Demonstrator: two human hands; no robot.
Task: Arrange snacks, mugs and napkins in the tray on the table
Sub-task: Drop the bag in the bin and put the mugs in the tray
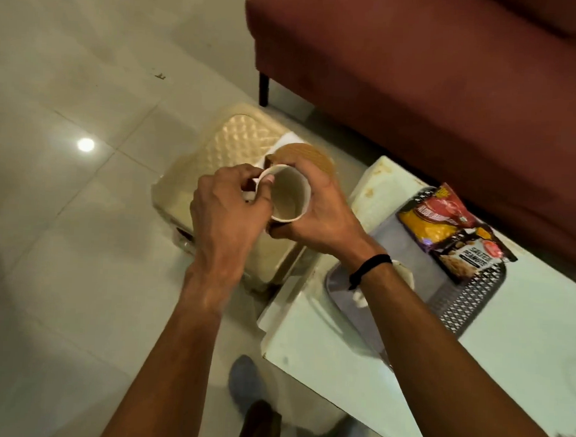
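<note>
While the mug (289,193) was held above the stool (229,169), left of the tray (467,312), its handle was pinched by the left hand (229,209) and its body wrapped by the right hand (316,216). Carrying it to the tray was probably next.

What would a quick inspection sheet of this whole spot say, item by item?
Surface: pale table beside a quilted cream stool.
Job's things: mug held over the stool; snack packets lying in the grey tray.
Clutter: brown round mat on the stool.
Grip: left hand pinches the mug's handle; right hand wraps its body.
Cables: nothing seen.
Surroundings: maroon sofa, tiled floor.
</note>
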